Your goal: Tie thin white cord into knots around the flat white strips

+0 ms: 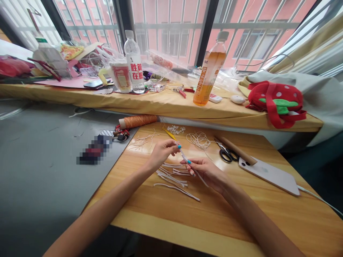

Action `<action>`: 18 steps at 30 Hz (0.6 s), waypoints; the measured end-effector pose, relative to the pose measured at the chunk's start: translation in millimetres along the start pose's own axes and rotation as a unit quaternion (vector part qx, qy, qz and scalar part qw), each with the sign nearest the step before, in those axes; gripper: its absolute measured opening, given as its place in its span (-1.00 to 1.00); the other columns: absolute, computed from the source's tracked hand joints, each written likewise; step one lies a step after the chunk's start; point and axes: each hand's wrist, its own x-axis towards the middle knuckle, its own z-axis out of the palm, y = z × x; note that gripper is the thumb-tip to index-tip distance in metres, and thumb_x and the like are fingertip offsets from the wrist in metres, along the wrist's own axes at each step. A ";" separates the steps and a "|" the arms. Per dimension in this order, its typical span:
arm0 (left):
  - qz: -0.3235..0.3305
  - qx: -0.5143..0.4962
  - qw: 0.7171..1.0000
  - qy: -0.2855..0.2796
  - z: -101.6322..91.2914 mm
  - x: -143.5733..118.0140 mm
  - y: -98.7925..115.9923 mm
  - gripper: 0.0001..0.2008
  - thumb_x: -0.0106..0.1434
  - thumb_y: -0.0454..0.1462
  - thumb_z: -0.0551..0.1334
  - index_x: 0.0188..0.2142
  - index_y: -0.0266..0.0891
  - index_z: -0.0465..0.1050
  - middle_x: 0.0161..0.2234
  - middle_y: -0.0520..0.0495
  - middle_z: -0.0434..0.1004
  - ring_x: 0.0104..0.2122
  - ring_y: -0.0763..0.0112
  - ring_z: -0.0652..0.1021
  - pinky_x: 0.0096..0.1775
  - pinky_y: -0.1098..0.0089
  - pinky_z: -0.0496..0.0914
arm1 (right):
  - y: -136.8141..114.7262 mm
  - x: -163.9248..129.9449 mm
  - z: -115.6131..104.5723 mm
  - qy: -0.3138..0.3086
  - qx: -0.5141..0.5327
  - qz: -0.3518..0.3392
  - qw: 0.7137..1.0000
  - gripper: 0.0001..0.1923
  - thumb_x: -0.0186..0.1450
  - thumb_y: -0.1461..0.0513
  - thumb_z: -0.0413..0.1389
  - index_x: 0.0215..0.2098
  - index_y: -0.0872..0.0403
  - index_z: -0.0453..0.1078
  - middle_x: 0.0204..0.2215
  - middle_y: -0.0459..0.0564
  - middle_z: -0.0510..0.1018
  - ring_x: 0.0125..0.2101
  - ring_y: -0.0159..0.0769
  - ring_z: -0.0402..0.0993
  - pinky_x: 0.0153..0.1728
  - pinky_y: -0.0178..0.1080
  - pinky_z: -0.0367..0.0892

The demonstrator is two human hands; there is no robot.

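The left hand (162,151) pinches the upper end of a thin white flat strip (187,162), grip clamped on it. The strip's long axis runs diagonally, upper-left to lower-right, above the light wooden tabletop (214,214). The right hand (207,173) clamps its lower part. Behind the strip, a clear water bottle (134,66) bears red Chinese characters.

— What does the person wear on the arms?

— Nothing that shows. Both forearms are bare right to the lower edge of the view, with no sleeve, watch or bracelet in sight.

— And the hands?

— The left hand (160,152) and right hand (207,172) are bare too. The fingers (173,143) are slim, with nails painted bright turquoise blue. No rings that I can make out.
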 end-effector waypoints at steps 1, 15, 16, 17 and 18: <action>0.001 0.000 1.000 -0.001 -0.4 0.3 0.3 -0.82 -0.03 -0.22 0.22 -0.51 -0.34 0.39 -0.60 0.03 0.36 -0.55 0.54 0.36 -0.50 0.51 0.24 | 0.3 0.6 0.3 0.003 -0.005 -0.001 1.000 -0.75 -0.06 0.19 0.23 -0.41 0.16 0.48 -0.61 -0.14 0.35 -0.62 -0.57 0.19 -0.56 -0.43 0.10; 0.068 0.033 0.996 0.037 0.6 -3.5 -4.2 -0.83 0.05 -0.24 0.18 -0.45 -0.34 0.44 -0.53 -0.04 0.43 -0.47 0.49 0.38 -0.42 0.49 0.26 | 11.8 1.6 3.0 0.208 -0.371 -0.248 0.870 -0.66 0.18 0.12 -0.03 -0.23 0.16 0.41 -0.54 -0.05 0.43 -0.53 -0.37 0.33 -0.43 -0.30 0.24; 0.064 0.022 0.997 0.041 0.6 -2.8 -5.3 -0.84 0.05 -0.25 0.18 -0.45 -0.34 0.43 -0.53 -0.04 0.43 -0.48 0.49 0.38 -0.43 0.49 0.26 | 11.3 0.9 3.9 0.210 -0.387 -0.257 0.860 -0.67 0.20 0.12 -0.05 -0.23 0.16 0.41 -0.54 -0.05 0.43 -0.53 -0.37 0.33 -0.44 -0.30 0.25; 0.061 0.011 0.997 0.045 0.5 -2.2 -6.1 -0.84 0.04 -0.25 0.19 -0.46 -0.34 0.43 -0.53 -0.04 0.44 -0.48 0.50 0.38 -0.43 0.49 0.26 | 10.8 0.2 4.8 0.210 -0.400 -0.265 0.852 -0.67 0.21 0.13 -0.07 -0.24 0.15 0.41 -0.54 -0.04 0.43 -0.54 -0.36 0.33 -0.44 -0.30 0.25; 0.059 0.001 0.997 0.049 0.5 -1.7 -6.7 -0.85 0.04 -0.26 0.19 -0.46 -0.34 0.43 -0.54 -0.03 0.44 -0.49 0.51 0.38 -0.43 0.49 0.27 | 10.2 -0.3 5.6 0.209 -0.411 -0.272 0.845 -0.68 0.22 0.13 -0.08 -0.24 0.14 0.40 -0.53 -0.04 0.43 -0.54 -0.36 0.33 -0.45 -0.30 0.25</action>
